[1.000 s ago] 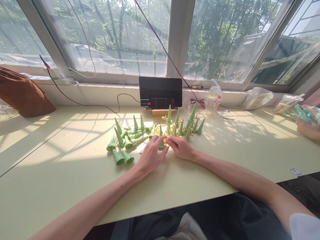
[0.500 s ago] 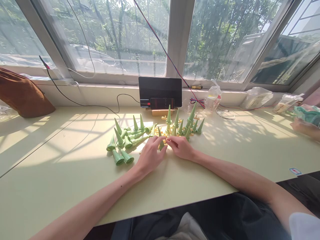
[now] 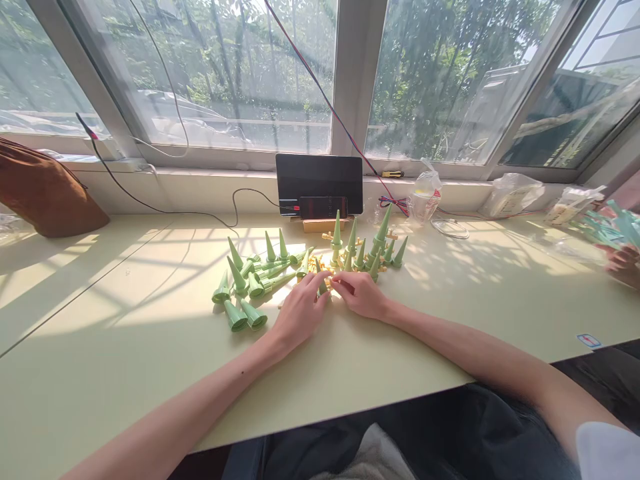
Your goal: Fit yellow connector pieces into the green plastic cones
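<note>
1. Left hand [image 3: 303,305] is curled around a small green cone [image 3: 321,287], covering its lower part; can't tell if it's actually gripped.
2. Right hand [image 3: 361,295] has its fingertips pinched together right beside it, but anything between them is too tiny to make out.
3. Yellow pieces [image 3: 330,255] are tangled behind the hands, half lost in glare and green cones [image 3: 255,287].
4. Loads of room on the worktop [image 3: 125,360] toward its left and front edges.
5. Another person's hand [image 3: 625,261] is cut off at the right, tbh blurry.
</note>
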`<state>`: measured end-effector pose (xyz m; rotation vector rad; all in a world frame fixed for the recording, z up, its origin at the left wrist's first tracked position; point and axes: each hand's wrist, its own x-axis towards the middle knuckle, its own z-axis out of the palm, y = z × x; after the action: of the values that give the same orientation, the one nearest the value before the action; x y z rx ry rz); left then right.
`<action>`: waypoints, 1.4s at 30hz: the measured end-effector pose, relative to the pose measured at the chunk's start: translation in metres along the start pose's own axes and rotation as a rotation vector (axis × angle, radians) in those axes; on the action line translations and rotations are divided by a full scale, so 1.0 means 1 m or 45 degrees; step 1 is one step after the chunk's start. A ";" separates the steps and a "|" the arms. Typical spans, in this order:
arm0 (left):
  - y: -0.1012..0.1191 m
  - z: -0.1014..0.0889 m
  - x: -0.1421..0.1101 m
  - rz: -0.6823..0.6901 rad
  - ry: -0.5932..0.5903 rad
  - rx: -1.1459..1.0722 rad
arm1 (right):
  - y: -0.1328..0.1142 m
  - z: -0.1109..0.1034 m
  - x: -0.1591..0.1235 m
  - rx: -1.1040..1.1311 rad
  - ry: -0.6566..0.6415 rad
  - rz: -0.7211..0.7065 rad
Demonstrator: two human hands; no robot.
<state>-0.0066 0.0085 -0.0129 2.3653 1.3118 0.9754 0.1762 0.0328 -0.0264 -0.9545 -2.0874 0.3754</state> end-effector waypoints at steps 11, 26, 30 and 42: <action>0.008 -0.005 0.000 -0.061 0.151 -0.161 | -0.003 -0.001 0.001 0.057 0.048 -0.039; 0.010 -0.005 0.003 -0.091 0.038 -0.226 | -0.003 -0.002 -0.001 0.083 0.091 -0.062; 0.012 -0.007 0.003 -0.088 0.053 -0.274 | -0.003 -0.002 -0.001 0.083 0.086 -0.059; 0.015 -0.009 0.003 -0.154 0.086 -0.369 | -0.001 0.000 -0.002 0.161 0.101 -0.027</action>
<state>-0.0023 0.0019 0.0026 2.0303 1.2266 1.1322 0.1767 0.0309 -0.0270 -0.8584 -1.9758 0.4454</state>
